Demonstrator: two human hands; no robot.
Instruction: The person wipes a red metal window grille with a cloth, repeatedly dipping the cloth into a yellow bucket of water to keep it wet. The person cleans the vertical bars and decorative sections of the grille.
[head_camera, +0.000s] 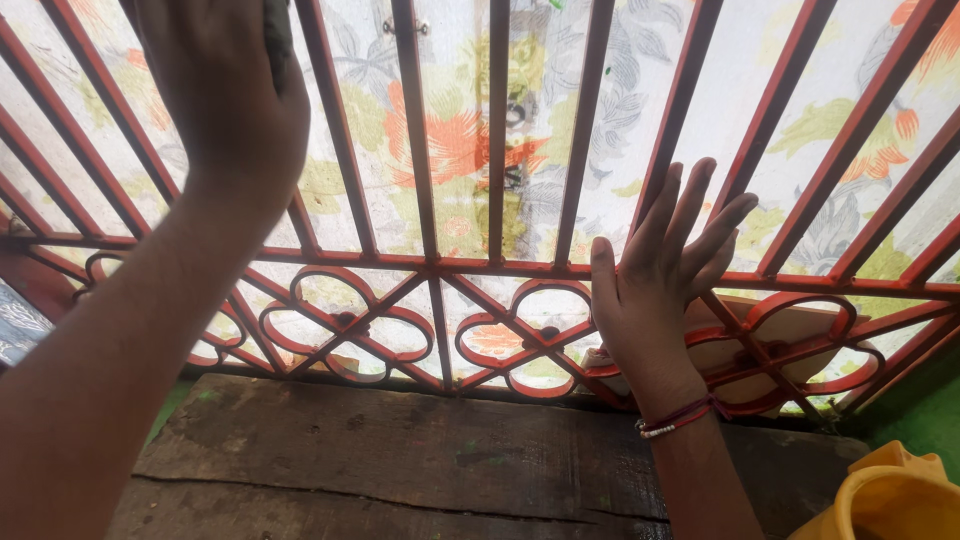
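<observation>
A red-painted metal window grille (430, 265) with upright bars and a row of looped ornaments fills the view. My left hand (225, 95) is raised at the upper left, its back toward me and its fingers cut off by the top edge. It presses a dark grey-green pad (276, 35) against the bars. My right hand (655, 285) rests flat on the grille's horizontal bar with fingers spread and nothing in it. A red thread bracelet (680, 418) circles that wrist.
Behind the grille hangs a pale sheet with orange and green flowers (460, 140). A worn dark wooden plank (400, 455) forms the sill below. A yellow plastic container (890, 500) sits at the bottom right, by a green wall (925, 410). A pale board (790, 330) lies behind the lower right bars.
</observation>
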